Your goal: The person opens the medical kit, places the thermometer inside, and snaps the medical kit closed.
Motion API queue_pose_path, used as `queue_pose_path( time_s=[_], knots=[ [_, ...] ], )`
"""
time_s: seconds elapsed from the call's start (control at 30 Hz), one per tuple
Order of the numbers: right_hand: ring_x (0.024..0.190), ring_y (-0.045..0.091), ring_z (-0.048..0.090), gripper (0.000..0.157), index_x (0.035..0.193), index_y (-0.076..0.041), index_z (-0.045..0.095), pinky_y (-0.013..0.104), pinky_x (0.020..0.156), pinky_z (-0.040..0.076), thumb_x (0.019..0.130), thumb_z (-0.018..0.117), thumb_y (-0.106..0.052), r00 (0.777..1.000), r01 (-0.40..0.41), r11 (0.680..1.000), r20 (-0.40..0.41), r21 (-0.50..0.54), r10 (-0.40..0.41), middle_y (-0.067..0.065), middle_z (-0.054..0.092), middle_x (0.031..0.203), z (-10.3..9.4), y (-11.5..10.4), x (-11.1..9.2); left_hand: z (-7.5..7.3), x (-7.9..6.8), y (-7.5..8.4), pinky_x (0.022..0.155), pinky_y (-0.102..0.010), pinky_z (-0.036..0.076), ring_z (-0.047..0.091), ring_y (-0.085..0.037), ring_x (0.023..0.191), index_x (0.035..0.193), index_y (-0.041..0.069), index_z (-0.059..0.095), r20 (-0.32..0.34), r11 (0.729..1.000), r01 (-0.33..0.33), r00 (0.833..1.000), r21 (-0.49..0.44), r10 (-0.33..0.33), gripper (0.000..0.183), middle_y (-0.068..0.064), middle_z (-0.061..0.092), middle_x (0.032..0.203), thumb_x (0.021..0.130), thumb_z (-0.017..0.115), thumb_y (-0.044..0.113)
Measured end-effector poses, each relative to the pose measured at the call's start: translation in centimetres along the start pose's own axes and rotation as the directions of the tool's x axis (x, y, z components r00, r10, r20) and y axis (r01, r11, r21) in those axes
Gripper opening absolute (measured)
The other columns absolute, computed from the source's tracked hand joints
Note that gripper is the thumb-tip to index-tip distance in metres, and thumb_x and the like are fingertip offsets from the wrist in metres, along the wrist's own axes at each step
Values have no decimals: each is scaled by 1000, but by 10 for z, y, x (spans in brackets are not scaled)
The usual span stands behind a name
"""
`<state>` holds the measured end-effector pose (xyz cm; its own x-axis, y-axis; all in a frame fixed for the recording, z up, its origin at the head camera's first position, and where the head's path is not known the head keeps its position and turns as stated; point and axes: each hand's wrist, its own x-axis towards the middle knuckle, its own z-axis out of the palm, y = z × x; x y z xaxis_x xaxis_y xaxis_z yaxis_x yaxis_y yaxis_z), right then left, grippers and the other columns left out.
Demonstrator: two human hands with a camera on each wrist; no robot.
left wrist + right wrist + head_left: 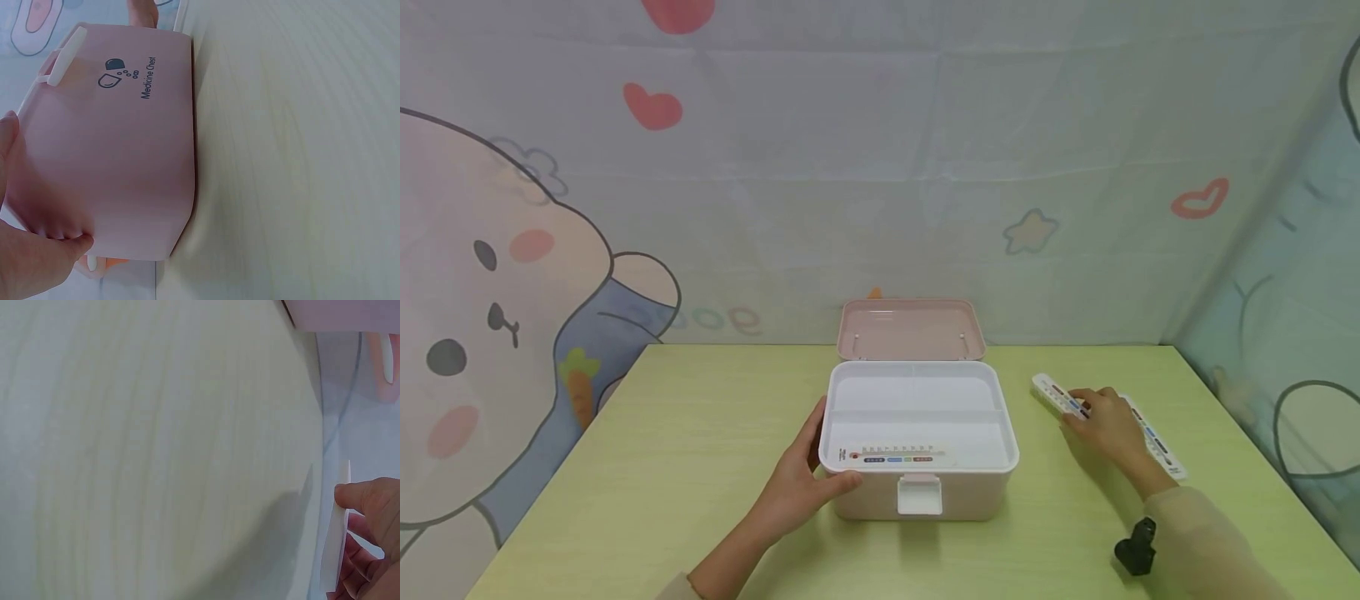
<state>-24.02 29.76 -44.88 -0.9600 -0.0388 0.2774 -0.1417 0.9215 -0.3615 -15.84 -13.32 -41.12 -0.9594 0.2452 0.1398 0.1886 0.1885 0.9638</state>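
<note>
A pink medicine chest (868,497), labelled "Medicine Chest" in the left wrist view, stands with its lid (912,329) tipped back. Its white tray (917,387) bears a flat card thermometer (897,457) along the front edge. My left hand (801,493) grips the chest's front left corner, thumb in front and fingers along the side. To the right, my right hand (1105,423) pinches a second white thermometer (1051,392); the right wrist view shows it edge-on, raised off the table. A third thermometer (1167,454) lies beyond that hand, partly hidden by it.
A pale yellow-green table (722,417) carries everything. Behind it hangs a cloth backdrop (850,167) with printed hearts and a cartoon animal, and another cloth runs down the right side. A black mount (1137,547) sits by the right sleeve.
</note>
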Motion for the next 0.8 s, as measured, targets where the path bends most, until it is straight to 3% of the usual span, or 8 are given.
queue_pose_path(
  time_s=[0.2, 0.8],
  knots=[
    [77, 37, 55, 40, 112, 4, 61, 48, 62, 45, 80, 68, -19, 998, 53, 999, -22, 10, -53, 28, 54, 93, -12, -5, 4, 0, 0, -1, 94, -25, 42, 50, -15, 114, 149, 25, 10, 1, 1000, 2, 1000, -3, -2, 105, 1, 41, 139, 71, 80, 16],
    [72, 31, 54, 38, 110, 3, 64, 39, 57, 43, 78, 70, -17, 980, 179, 984, -86, -8, -179, 23, 55, 90, -38, -31, 11, 0, 1, -1, 94, -23, 42, 49, -19, 116, 149, 19, 10, 0, 1000, -31, 1000, -2, 31, 103, -5, 40, 141, 72, 79, 13]
  ],
)
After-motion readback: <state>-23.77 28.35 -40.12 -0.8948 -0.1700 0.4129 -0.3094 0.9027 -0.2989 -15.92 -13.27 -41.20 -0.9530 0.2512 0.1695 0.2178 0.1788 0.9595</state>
